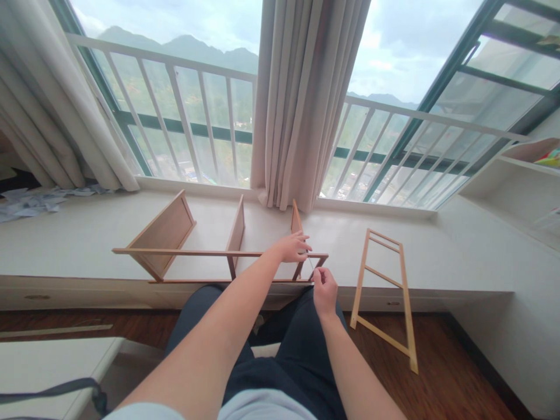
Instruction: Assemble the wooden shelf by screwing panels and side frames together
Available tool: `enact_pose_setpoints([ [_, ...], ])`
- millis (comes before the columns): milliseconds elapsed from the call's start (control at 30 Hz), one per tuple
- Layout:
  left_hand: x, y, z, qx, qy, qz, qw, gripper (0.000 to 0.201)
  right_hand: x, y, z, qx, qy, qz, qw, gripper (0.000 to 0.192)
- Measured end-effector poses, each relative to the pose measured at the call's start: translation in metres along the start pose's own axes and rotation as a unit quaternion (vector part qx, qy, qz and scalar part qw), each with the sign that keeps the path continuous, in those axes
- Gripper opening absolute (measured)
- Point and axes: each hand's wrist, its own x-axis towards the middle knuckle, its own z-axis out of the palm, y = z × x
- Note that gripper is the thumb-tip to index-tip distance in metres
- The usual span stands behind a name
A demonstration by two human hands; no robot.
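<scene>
**Wooden shelf frame on the window ledge**

On the white ledge (87, 233) under the window, straight ahead at twelve o'clock from my lap, lies the wooden shelf frame (175, 252) I am working on. It is pale, bare wood: a long thin rail runs left to right across the front, a second one sits lower at the ledge's edge, and three flat boards stand up between them, the widest at the left end, a narrower one in the middle and another at the right end.

My left hand (294, 246) reaches across to the right end of the top rail, fingers curled around the rail where the last board meets it. My right hand (324, 290) sits just below, at about five o'clock from the left, closed narrowly on something small and thin near the frame's corner; what it is I cannot tell.

At three o'clock from my hands, a ladder-shaped side piece (384, 294) leans against the ledge, its foot on the dark wooden floor (446, 373). Behind the frame hangs a beige curtain (301, 99).
</scene>
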Motion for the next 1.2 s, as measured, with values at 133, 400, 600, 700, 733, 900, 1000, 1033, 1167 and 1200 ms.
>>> enact_pose_setpoints([
  [133,0.000,0.001,-0.001,-0.003,-0.002,-0.002,1.000,0.036,-0.001,0.003,-0.001,0.005,-0.005,-0.001,1.000,0.027],
  [400,0.000,0.000,0.000,-0.004,0.003,0.001,1.000,0.035,-0.001,0.009,-0.001,0.011,-0.019,-0.015,1.000,0.026],
  [600,-0.001,0.000,0.000,-0.001,-0.004,-0.008,1.000,0.036,-0.015,0.048,-0.004,-0.014,-0.050,-0.022,0.998,0.034],
  [700,-0.002,0.001,-0.002,-0.002,-0.009,-0.009,1.000,0.036,-0.018,0.072,-0.006,-0.029,-0.043,0.000,0.999,0.037],
  [733,-0.002,0.002,-0.002,-0.002,-0.010,-0.009,1.000,0.037,-0.018,0.077,-0.006,-0.038,-0.027,-0.003,0.999,0.040],
  [900,-0.002,0.002,-0.003,-0.003,-0.015,-0.014,1.000,0.037,-0.016,0.074,-0.003,-0.090,0.040,-0.083,0.992,0.055],
  [1000,-0.002,0.001,-0.003,-0.006,-0.020,-0.018,1.000,0.038,-0.021,0.066,-0.001,-0.109,0.052,-0.155,0.981,0.054],
  [1033,-0.002,0.001,-0.003,-0.008,-0.023,-0.020,1.000,0.038,-0.022,0.064,0.000,-0.113,0.051,-0.181,0.976,0.052],
  [1167,-0.002,0.001,-0.002,-0.012,-0.022,-0.020,0.999,0.038,-0.025,0.057,0.005,-0.112,0.037,-0.243,0.963,0.046],
  [1200,-0.002,0.001,-0.002,-0.011,-0.019,-0.018,1.000,0.038,-0.024,0.056,0.007,-0.113,0.036,-0.247,0.962,0.047],
])
